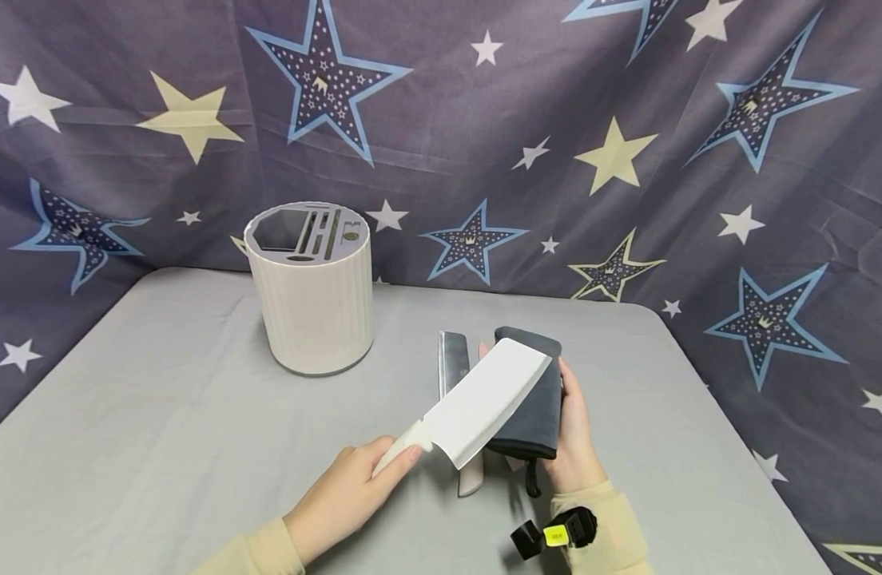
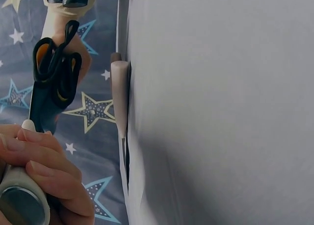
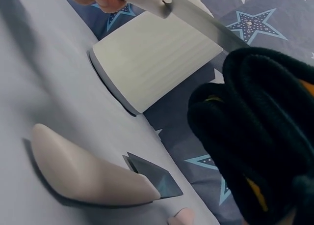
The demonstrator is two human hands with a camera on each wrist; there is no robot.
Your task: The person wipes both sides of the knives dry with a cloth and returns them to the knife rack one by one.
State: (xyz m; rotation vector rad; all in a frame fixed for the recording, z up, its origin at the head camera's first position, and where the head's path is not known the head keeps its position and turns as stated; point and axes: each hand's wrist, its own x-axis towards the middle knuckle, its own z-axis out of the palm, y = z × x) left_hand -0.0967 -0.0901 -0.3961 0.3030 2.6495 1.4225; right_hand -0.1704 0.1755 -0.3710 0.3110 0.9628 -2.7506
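My left hand (image 1: 343, 497) grips the pale handle of a broad cleaver (image 1: 487, 401), its blade angled up to the right. Beside the blade, my right hand (image 1: 576, 441) holds a folded dark grey cloth (image 1: 534, 419) with a hanging loop. The blade overlaps the cloth in the head view; whether they touch, I cannot tell. Beneath the cleaver a second knife (image 1: 471, 476) lies on the table, its pinkish handle (image 3: 91, 178) large in the right wrist view. The left wrist view has my left hand's curled fingers (image 2: 54, 173) on the handle, and the bunched cloth (image 2: 51, 95) beyond.
A ribbed cream knife block (image 1: 315, 311) with a slotted grey top stands at the back left of the grey-covered table (image 1: 160, 447). Behind the table hangs a dark curtain (image 1: 441, 160) with stars. A small pinkish thing (image 3: 182, 217), unclear, shows low in the right wrist view.
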